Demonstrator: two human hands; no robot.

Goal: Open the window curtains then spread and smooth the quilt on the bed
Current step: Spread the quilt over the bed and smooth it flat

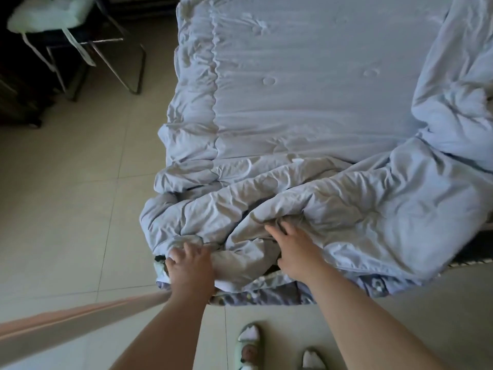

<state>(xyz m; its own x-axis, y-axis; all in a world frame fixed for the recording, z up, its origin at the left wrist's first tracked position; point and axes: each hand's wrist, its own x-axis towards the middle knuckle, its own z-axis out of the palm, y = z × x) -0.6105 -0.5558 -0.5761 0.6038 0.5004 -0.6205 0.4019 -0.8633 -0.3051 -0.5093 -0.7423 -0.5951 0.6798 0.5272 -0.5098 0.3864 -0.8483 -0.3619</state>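
Standing at one end of the bed (266,297), the person has both hands on the near hem of the pale blue, crumpled padded quilt (306,108). The quilt stretches away from the hands along the bed's length, so its long axis runs straight ahead; any spreading pull has to come back toward the body or out to the sides. The left hand (190,265) is curled around the bunched near-left corner, fingers gripping a wad of fabric at the bed's edge. The right hand (294,248), just to the right, lies on a raised fold with fingers tucked into it; whether it pinches the cloth or only presses, I cannot tell. The heaviest bunching rises on the far right side, nearer the right hand. A patterned blue sheet (274,295) shows beneath the hem. On the beige tiled floor (66,209), 2 slippers (249,345) sit close below, and a dark metal-framed chair (88,44) stands well apart at the left.
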